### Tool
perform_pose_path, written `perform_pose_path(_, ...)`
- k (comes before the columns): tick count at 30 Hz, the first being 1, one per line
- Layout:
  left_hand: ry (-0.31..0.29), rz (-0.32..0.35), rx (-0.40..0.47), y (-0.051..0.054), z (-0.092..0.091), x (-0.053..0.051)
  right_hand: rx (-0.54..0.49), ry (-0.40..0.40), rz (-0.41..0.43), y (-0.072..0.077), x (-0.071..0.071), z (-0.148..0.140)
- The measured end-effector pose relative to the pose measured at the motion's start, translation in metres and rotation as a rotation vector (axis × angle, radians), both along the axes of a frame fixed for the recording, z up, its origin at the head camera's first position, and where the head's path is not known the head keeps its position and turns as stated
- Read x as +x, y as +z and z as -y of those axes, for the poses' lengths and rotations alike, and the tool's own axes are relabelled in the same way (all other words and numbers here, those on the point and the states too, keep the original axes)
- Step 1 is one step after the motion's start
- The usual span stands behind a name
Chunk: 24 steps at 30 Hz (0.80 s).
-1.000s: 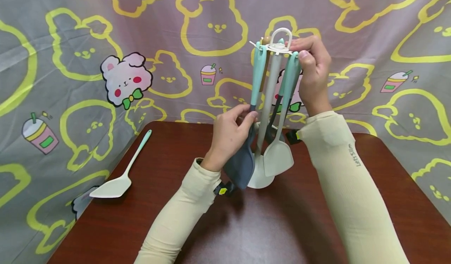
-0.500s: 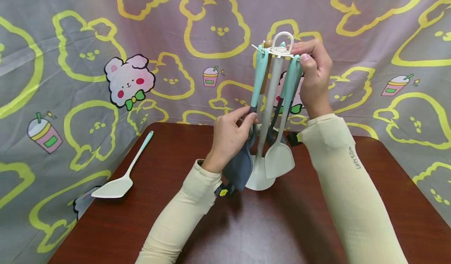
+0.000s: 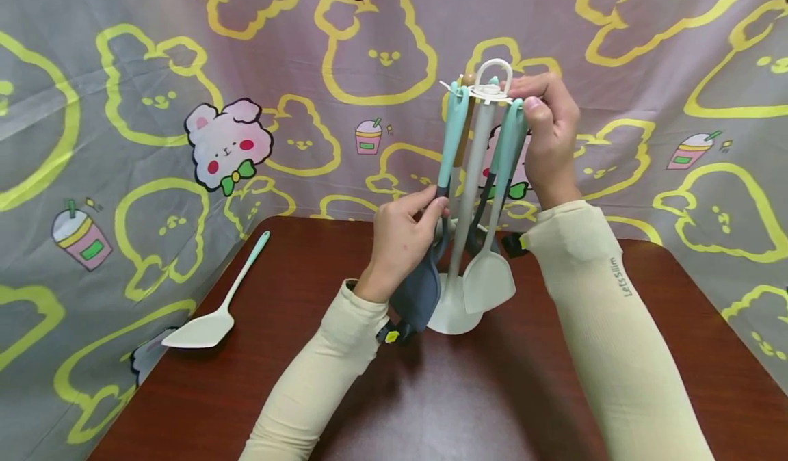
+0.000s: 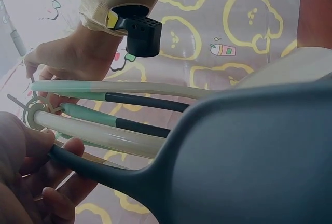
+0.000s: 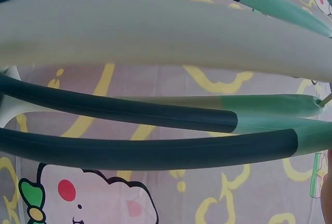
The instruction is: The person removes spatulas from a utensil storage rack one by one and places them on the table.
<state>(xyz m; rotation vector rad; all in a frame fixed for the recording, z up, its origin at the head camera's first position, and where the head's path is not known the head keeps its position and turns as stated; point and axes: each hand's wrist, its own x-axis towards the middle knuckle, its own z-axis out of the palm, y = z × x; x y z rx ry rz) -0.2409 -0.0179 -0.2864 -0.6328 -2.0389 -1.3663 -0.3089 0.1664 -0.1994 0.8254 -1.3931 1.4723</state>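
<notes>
A white utensil rack (image 3: 470, 187) stands on the table with a round base, a pole and a loop on top. Several utensils with mint handles hang from its hooks. My left hand (image 3: 403, 239) pinches a dark grey spatula (image 3: 420, 295) by its neck, just below the mint handle; the spatula's top is at a hook of the rack. My right hand (image 3: 550, 133) grips the rack's top ring, its thumb beside the mint handle of a pale spatula (image 3: 489, 282). Stems of dark utensils (image 5: 155, 154) run close across the right wrist view.
A white spatula (image 3: 206, 327) with a mint handle tip lies on the brown table (image 3: 295, 269) near the left edge. A patterned curtain (image 3: 295, 57) hangs behind the table and along its sides.
Both hands keep the same hold on the dark grey spatula and the rack. The scene has shifted slightly down and right in the head view.
</notes>
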Motion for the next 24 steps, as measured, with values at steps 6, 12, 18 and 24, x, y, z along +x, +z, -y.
perform_pose_path(6, -0.001, -0.01, 0.004, -0.0016, -0.002, -0.0014, 0.007, 0.007, 0.008, -0.0007, 0.0008, -0.0016)
perform_pose_path(12, 0.004, -0.021, -0.001, -0.0003, -0.0008, -0.0025, 0.0, 0.003, -0.007, -0.0001, 0.0005, -0.001)
perform_pose_path(18, 0.016, -0.017, 0.013, 0.0012, 0.0008, -0.0025, -0.008, 0.007, -0.01, -0.0002, 0.001, -0.0007)
perform_pose_path(24, 0.029, -0.016, 0.019, 0.0014, 0.0021, -0.0018, 0.002, -0.004, 0.003, -0.0003, 0.0014, -0.0007)
